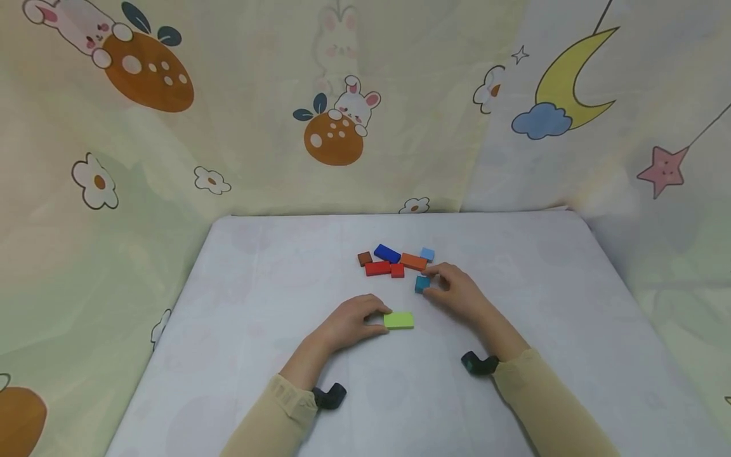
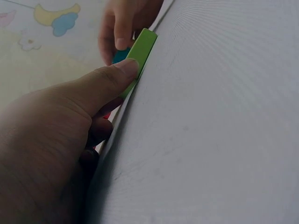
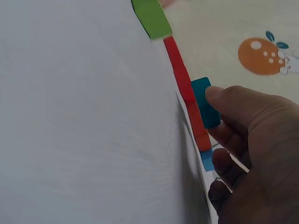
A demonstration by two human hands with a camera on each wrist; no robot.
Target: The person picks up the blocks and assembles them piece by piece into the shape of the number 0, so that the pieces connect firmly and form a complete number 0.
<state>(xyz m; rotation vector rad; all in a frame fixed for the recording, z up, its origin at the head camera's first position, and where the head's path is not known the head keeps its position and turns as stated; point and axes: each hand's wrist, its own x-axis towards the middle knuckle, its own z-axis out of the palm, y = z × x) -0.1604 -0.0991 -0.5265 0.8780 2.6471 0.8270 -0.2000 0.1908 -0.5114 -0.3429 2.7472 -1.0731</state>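
Observation:
A lime green rectangular block [image 1: 398, 320] lies flat at the middle of the table, its left end pinched between the thumb and a finger of my left hand [image 1: 352, 322]. Farther back and to the right, my right hand [image 1: 459, 294] pinches a small teal block [image 1: 422, 284]. The right wrist view shows the thumb on one face of the teal block [image 3: 205, 103]. Just behind are a long red block [image 1: 377, 268], a small red block [image 1: 397, 270] and an orange block [image 1: 414, 261].
Beyond the red blocks lie a dark blue block [image 1: 387, 254], a small brown block [image 1: 364, 259] and a light blue block [image 1: 427, 254]. They rest on a white-covered table [image 1: 274, 273]. A printed curtain [image 1: 240, 114] hangs along its back and sides.

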